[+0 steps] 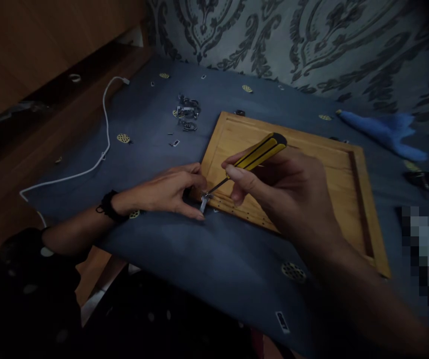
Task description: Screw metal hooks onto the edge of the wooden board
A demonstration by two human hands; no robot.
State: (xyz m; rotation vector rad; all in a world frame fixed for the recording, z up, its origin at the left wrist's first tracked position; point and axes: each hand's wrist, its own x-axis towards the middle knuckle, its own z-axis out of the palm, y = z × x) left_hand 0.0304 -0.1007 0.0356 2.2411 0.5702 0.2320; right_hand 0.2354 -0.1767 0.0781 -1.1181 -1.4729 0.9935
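A wooden panel (pixel 232 144) with a raised frame lies flat on the table, small holes along its near edge. At its near left corner sits a small metal hinge (pixel 204 203). My left hand (pixel 173 192) is closed around that hinge, thumb on the near side and fingers on the far side. In my right hand (pixel 292 184) is a yellow-and-black screwdriver (pixel 261 151), gripped by its handle and tilted. Its shaft slants down to the left, and the tip meets the hinge. Part of the hinge is hidden by my left fingers.
Several more metal hinges (pixel 188 113) and small screws (pixel 171 144) lie on the patterned blue tablecloth (pixel 143 164). A white cable (pixel 106 119) runs along the left side. A blue cloth-like item (pixel 382 130) and a dark object (pixel 423 180) lie at the right. Patterned wall behind.
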